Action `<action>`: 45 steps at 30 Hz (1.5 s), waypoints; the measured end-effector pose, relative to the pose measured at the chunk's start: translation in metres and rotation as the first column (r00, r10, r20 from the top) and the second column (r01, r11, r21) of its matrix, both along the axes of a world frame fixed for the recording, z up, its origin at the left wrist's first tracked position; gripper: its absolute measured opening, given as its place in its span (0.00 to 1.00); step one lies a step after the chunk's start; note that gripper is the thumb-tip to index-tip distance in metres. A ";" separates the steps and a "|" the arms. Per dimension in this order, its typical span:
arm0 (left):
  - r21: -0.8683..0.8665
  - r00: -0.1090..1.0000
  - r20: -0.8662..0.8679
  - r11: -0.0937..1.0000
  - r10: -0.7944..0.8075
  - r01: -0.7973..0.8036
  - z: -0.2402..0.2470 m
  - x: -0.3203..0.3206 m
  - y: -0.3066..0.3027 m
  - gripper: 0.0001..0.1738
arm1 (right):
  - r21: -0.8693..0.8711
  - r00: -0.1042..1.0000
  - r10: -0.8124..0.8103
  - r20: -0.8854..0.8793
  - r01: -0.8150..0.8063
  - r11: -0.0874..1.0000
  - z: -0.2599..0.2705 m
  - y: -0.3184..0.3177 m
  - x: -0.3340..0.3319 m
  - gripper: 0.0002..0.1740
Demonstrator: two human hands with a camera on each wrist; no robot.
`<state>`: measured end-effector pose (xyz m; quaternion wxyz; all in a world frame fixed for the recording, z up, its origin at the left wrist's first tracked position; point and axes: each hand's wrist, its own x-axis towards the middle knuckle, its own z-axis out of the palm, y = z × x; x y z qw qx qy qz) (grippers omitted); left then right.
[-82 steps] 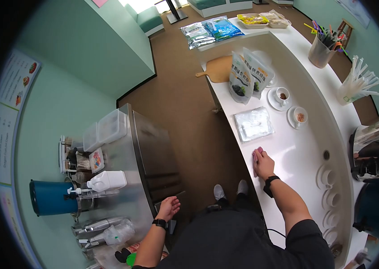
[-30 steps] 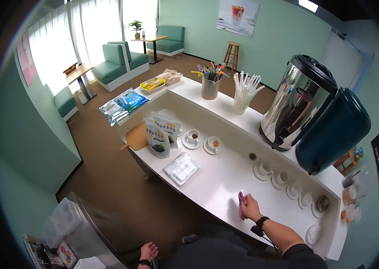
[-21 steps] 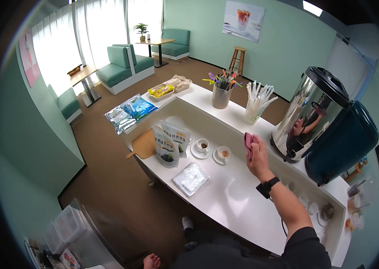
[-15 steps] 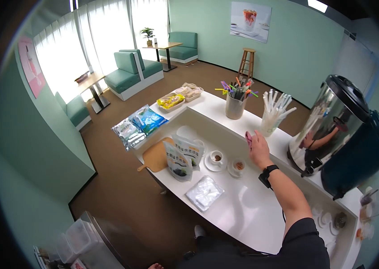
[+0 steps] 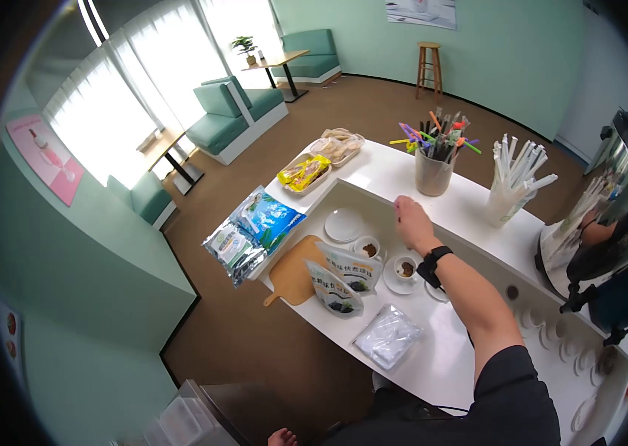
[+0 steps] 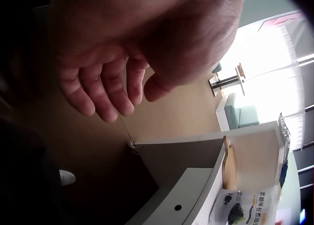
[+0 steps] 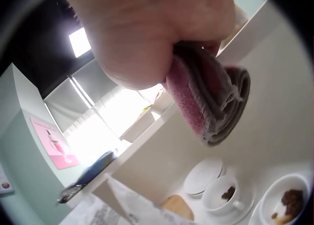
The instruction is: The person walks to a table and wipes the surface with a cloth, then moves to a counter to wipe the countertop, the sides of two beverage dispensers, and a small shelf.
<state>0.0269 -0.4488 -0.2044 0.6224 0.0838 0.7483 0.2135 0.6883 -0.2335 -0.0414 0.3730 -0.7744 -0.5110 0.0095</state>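
Note:
In my right hand [image 5: 412, 224] I grip a folded pink and grey cloth [image 7: 208, 97]; its layered edges hang out below the palm in the right wrist view. The hand is raised over the worktop, close to the upper ledge. Below it are a white cup [image 5: 366, 250] and another cup [image 5: 404, 266] on a saucer, both with brown bits inside. Part of a third saucer [image 5: 438, 293] shows beside the right wrist. Low beside my body, the left hand [image 6: 142, 43] hangs with loosely bent fingers, holding nothing.
Printed pouches [image 5: 332, 288], a wooden board [image 5: 297, 271] and a clear plastic packet [image 5: 388, 336] lie on the worktop [image 5: 444, 357]. Along the ledge stand a straw pot [image 5: 434, 171], a container of wrapped straws [image 5: 511, 193] and a steel urn [image 5: 603, 215].
My right hand has lifted the cloth off the near worktop and carried it forward and left to above the cups. The head view has swung, and the left hand stays low.

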 end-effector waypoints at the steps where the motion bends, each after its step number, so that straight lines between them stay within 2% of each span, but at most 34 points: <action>1: 0.000 1.000 0.000 1.000 -0.021 0.021 -0.005 -0.002 0.007 0.12 | -0.039 0.994 0.014 -0.105 -0.018 0.999 0.008 -0.001 -0.005 0.07; 3: 0.001 0.998 0.005 0.998 -0.067 0.067 -0.006 0.010 0.021 0.13 | -0.086 0.986 0.046 -0.163 -0.060 0.994 0.002 -0.017 -0.020 0.10; 5: 0.036 0.988 0.032 0.988 -0.151 0.149 -0.008 0.016 0.036 0.13 | 0.073 0.970 0.170 -0.172 -0.159 0.985 -0.010 -0.058 -0.041 0.13; 7: 0.029 0.969 0.074 0.971 -0.237 0.236 -0.019 0.017 0.055 0.14 | 0.042 0.960 0.148 -0.240 -0.142 0.989 -0.028 -0.117 -0.064 0.13; 10: -0.014 0.943 0.022 0.943 -0.331 0.332 -0.029 0.030 0.084 0.18 | -0.094 0.929 0.014 -0.370 -0.053 0.994 -0.061 -0.221 -0.096 0.14; 11: -0.023 0.915 0.017 0.915 -0.402 0.403 -0.034 0.035 0.093 0.23 | -0.158 0.920 -0.057 -0.388 -0.005 0.987 -0.075 -0.259 -0.106 0.14; 13: -0.051 0.875 0.028 0.874 -0.483 0.483 -0.036 0.054 0.113 0.25 | -0.315 0.863 -0.263 -0.432 0.129 0.940 -0.094 -0.333 -0.126 0.13; 16: -0.058 0.719 0.040 0.717 -0.694 0.695 -0.007 0.105 0.130 0.28 | -0.442 0.796 -0.513 -0.321 0.353 0.825 -0.114 -0.436 -0.166 0.11; 17: -0.055 0.681 0.049 0.679 -0.731 0.732 -0.011 0.115 0.137 0.24 | -0.498 0.733 -0.596 -0.328 0.402 0.769 -0.110 -0.465 -0.180 0.11; 19: -0.048 0.601 0.075 0.599 -0.796 0.799 -0.025 0.135 0.147 0.17 | -0.500 0.615 -0.733 -0.290 0.556 0.664 -0.106 -0.515 -0.212 0.12; 20: -0.043 0.525 0.142 0.524 -0.839 0.850 -0.034 0.147 0.153 0.13 | -0.507 0.537 -0.800 -0.266 0.628 0.590 -0.097 -0.532 -0.227 0.12; 22: -0.022 0.376 0.272 0.385 -0.886 0.923 -0.052 0.169 0.164 0.14 | -0.481 0.423 -0.877 -0.229 0.734 0.479 -0.088 -0.564 -0.255 0.12; 23: -0.025 0.305 0.278 0.310 -0.911 0.950 -0.041 0.185 0.157 0.14 | -0.474 0.373 -0.902 -0.217 0.768 0.432 -0.086 -0.579 -0.267 0.13; 25: -0.028 0.178 0.287 0.178 -0.941 0.984 0.027 0.232 0.126 0.19 | -0.470 0.299 -0.941 -0.158 0.815 0.338 -0.080 -0.602 -0.289 0.13; 26: 0.026 0.178 0.238 0.189 -0.955 0.982 0.033 0.243 0.112 0.19 | -0.465 0.268 -0.954 -0.132 0.834 0.298 -0.078 -0.613 -0.296 0.13; 29: 0.033 0.368 0.062 0.370 -0.928 0.928 0.039 0.271 0.064 0.20 | -0.428 0.157 -0.979 -0.131 0.882 0.199 -0.075 -0.644 -0.305 0.12; 32: 0.075 0.182 0.227 0.204 -0.957 0.976 0.040 0.277 0.049 0.19 | -0.419 -0.002 -0.991 -0.137 0.906 0.056 -0.089 -0.681 -0.300 0.14; 33: 0.058 0.105 0.215 0.120 -0.971 0.991 0.042 0.279 0.044 0.18 | -0.400 -0.050 -0.988 -0.147 0.917 0.013 -0.092 -0.692 -0.295 0.14; 34: 0.066 0.114 0.233 0.133 -0.966 0.989 0.037 0.280 0.040 0.17 | -0.391 -0.095 -0.980 -0.177 0.920 -0.018 -0.093 -0.704 -0.289 0.13; 37: 0.084 0.193 0.216 0.216 -0.957 0.973 0.036 0.287 0.023 0.18 | -0.329 -0.168 -0.969 -0.179 0.939 -0.102 -0.107 -0.743 -0.261 0.14; 41: 0.086 0.308 0.106 0.318 -0.945 0.944 0.047 0.301 -0.013 0.19 | -0.303 -0.173 -0.973 -0.153 0.945 -0.120 -0.123 -0.806 -0.190 0.15; 42: 0.075 0.291 0.117 0.301 -0.950 0.951 0.040 0.303 -0.018 0.19 | -0.324 -0.189 -0.964 -0.188 0.938 -0.121 -0.120 -0.821 -0.169 0.16; 45: -0.044 0.484 0.166 0.484 -0.859 0.874 0.008 0.304 -0.039 0.19 | -0.394 -0.190 -0.972 -0.140 0.911 -0.121 -0.134 -0.872 -0.102 0.15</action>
